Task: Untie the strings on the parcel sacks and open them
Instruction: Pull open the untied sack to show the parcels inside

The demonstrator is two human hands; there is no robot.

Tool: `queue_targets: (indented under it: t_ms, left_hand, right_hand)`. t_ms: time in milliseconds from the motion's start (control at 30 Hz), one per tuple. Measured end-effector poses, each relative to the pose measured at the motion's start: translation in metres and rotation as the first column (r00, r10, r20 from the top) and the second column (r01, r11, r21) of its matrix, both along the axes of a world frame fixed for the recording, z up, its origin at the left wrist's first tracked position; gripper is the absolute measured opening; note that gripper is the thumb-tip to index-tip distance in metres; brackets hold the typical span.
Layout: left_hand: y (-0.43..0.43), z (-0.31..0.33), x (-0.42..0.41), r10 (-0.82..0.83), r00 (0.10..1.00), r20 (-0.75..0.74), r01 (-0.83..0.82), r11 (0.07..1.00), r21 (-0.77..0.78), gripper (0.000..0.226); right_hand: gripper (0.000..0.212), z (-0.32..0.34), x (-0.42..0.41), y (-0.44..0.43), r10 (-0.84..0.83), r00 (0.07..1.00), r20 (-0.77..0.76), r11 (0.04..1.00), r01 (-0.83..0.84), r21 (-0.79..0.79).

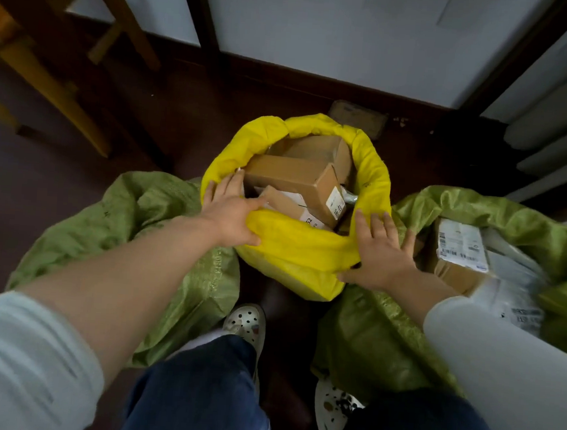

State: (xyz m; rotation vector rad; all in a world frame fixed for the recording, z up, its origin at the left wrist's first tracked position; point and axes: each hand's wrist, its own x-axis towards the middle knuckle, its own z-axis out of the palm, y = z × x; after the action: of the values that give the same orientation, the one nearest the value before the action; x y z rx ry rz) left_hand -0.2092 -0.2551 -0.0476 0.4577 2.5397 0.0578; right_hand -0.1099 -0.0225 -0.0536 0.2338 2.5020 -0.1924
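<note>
The person stands over the yellow sack (pixel 293 249), which sits on the dark floor (pixel 188 121) between two green sacks (pixel 177 274); the left hand (pixel 233 216) grips the near rim with the thumb inside and the fingers spread along the edge, while the right hand (pixel 378 251) lies flat and open-fingered on the folded rim; to do this well, I'd say both hands should roll the cuff down evenly, easing it outward so the boxes don't snag; the mouth gapes wide already, its bright, crinkly plastic bunched into a thick collar around brown cardboard boxes (pixel 295 177) with white labels; I see no string.
</note>
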Motion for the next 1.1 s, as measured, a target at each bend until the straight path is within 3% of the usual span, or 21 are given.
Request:
queue_targets:
  t_ms: [133,300,367,500,533,667,1100]
  left_hand:
    - [-0.013,0.033,0.017,0.342,0.939,0.027,-0.339,0.914,0.225,0.078]
    - [-0.036,0.067,0.046,0.524,0.848,0.072,-0.521,0.804,0.285,0.070]
    - [-0.048,0.080,0.058,0.544,0.835,0.083,-0.539,0.780,0.318,0.063]
    - [-0.065,0.110,0.078,0.586,0.802,0.117,-0.571,0.694,0.439,0.018]
    - [-0.069,0.115,0.081,0.591,0.799,0.116,-0.572,0.686,0.450,0.016]
    - [-0.086,0.124,0.088,0.607,0.790,0.082,-0.571,0.681,0.458,0.049]
    - [-0.095,0.118,0.089,0.653,0.748,0.120,-0.627,0.635,0.452,0.045]
  right_hand:
    - [0.104,0.030,-0.005,-0.033,0.041,0.986,-0.164,0.998,-0.049,-0.042]
    - [0.091,0.076,-0.004,-0.091,0.121,0.971,-0.205,0.982,-0.148,-0.121]
    - [0.086,0.095,0.003,-0.114,0.161,0.966,-0.202,0.973,-0.189,-0.130]
    - [0.074,0.131,0.011,-0.151,0.151,0.964,-0.218,0.967,-0.190,-0.170]
    - [0.072,0.138,0.012,-0.157,0.150,0.964,-0.219,0.969,-0.187,-0.161]
    - [0.064,0.157,0.017,-0.175,0.133,0.958,-0.253,0.973,-0.175,-0.152]
    - [0.057,0.142,0.004,-0.181,0.054,0.977,-0.208,0.972,-0.099,-0.213]
